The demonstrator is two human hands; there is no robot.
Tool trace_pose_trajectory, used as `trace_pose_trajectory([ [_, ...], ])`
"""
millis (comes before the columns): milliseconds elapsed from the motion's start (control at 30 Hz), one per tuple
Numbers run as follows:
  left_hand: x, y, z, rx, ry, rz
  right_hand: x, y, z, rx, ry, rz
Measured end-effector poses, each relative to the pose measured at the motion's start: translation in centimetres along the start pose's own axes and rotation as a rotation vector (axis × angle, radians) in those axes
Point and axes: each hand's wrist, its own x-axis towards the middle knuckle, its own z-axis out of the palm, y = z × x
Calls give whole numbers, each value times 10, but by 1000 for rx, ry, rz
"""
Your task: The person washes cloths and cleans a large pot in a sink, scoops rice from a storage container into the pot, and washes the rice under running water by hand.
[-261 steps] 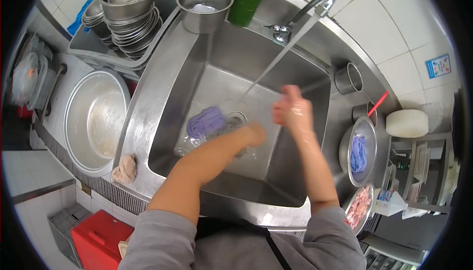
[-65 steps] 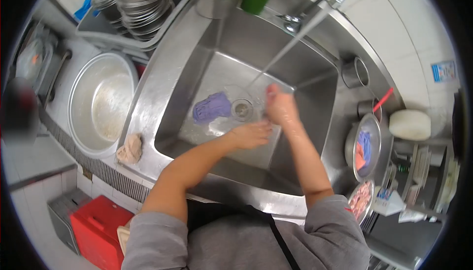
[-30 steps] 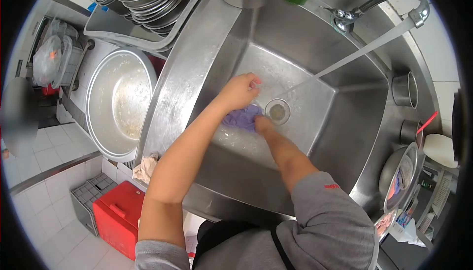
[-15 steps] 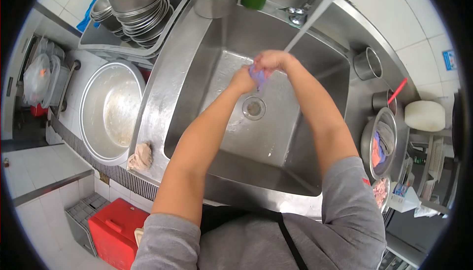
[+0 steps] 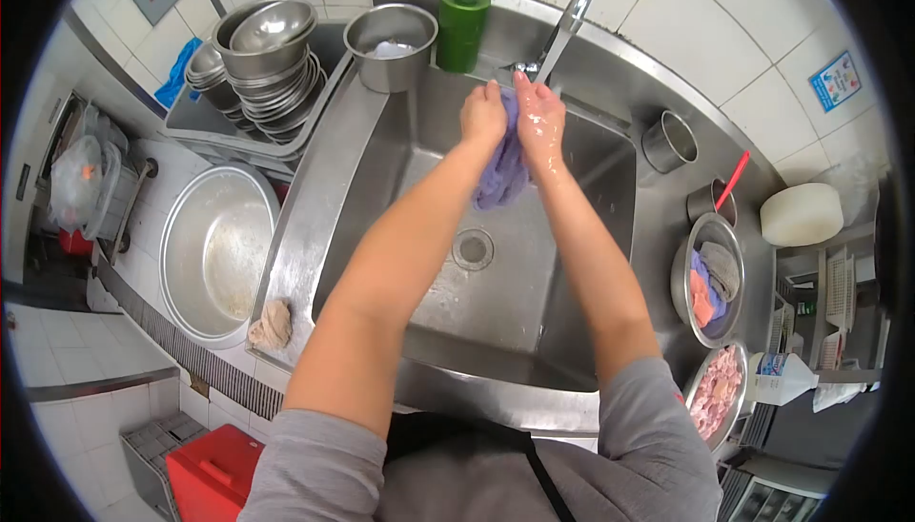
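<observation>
Purple cloth (image 5: 502,169) hangs in loose folds between the two bare hands in the head view, over the far part of the stainless-steel sink basin (image 5: 491,307), its lower end hanging above and beyond the drain strainer (image 5: 474,249). Both arms reach forward from short grey sleeves (image 5: 329,450), converging at the wrists so that the hands come close together with the fabric between them. The left hand (image 5: 484,117) is raised, its fingers curled on the cloth's left edge, knuckles toward the wall. The right hand (image 5: 540,122) mirrors it, thumb up and fingers bent, gripping the right edge; its skin glistens wet. Just beyond that hand, water runs from the chrome gooseneck faucet (image 5: 575,9). Right of the basin, a steel bowl (image 5: 681,284) holds a grey cloth (image 5: 720,271) and an orange one (image 5: 702,301).
</observation>
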Motion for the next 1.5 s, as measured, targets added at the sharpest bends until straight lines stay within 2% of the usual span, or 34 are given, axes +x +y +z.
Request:
trace_pose_trajectory([
  [100, 1, 12, -4, -306, -300, -236, 6, -25, -4, -208, 69, -185],
  [133, 3, 15, -10, -204, -432, -142, 21, -18, -10, -108, 2, -105],
  [233, 13, 21, -37, 116, -807, 144, 53, 1, -33, -334, -52, -162],
  [267, 16, 29, -40, 7, -826, 44, 49, -14, -38, -385, -102, -28],
  [367, 18, 57, -31, 44, -647, 310, 53, 35, -17, 118, -46, -227],
  [467, 21, 77, -29, -128, -523, 161, 5, -1, -22, 136, -57, 74],
  [567, 23, 73, -21, -453, -310, -31, 30, 30, -15, 290, 82, -10],
  [600, 29, 52, -9, -499, -255, -75, 26, -5, -12, 479, 113, 28],
  [633, 31, 39, 0, -548, -201, -121, 23, -16, -5, 456, 93, 1],
  [700, 24, 31, 12, -606, -234, -244, 23, -25, 2, 406, 51, -58],
  [767, 20, 26, 24, -683, -215, -327, 39, 0, -1, 41, 96, -192],
  [800, 11, 45, 10, -558, -381, -244, 48, 12, -7, -177, 150, -261],
  [833, 13, 43, 12, -594, -321, -282, 57, 23, -13, -392, 203, -327],
  [867, 21, 43, 18, -630, -261, -315, 64, 35, -17, -540, 321, -689],
  [900, 21, 54, 15, -671, -199, -344, 57, 22, -19, -422, 252, -518],
  [933, 21, 62, 7, -672, -229, -419, 45, 9, -24, -303, 182, -352],
  [967, 22, 61, 8, -682, -219, -402, 29, 1, -29, -187, 109, -177],
  [1000, 24, 62, 11, -691, -209, -384, 16, 9, -30, -38, -89, -58],
  [1100, 20, 65, 9, -732, -189, -419, -6, 15, -30, 12, -188, -129],
  [1133, 19, 68, 6, -749, -184, -438, -7, 11, -31, 201, -224, -43],
  [1233, 11, 86, -12, -719, -180, -426, 3, 22, -34, 163, -343, -26],
  [1333, 15, 89, -15, -657, -170, -386, 17, 36, -42, -252, -433, -40],
  [1433, 43, 56, -20, -471, -102, -187, 38, 34, -44, -169, -481, -178],
  [1467, 55, 41, -19, -244, -16, -109, 46, 26, -48, -177, -513, -235],
  [1500, 56, 33, -18, -288, 38, -144, 46, 7, -50, -255, -491, -323],
])
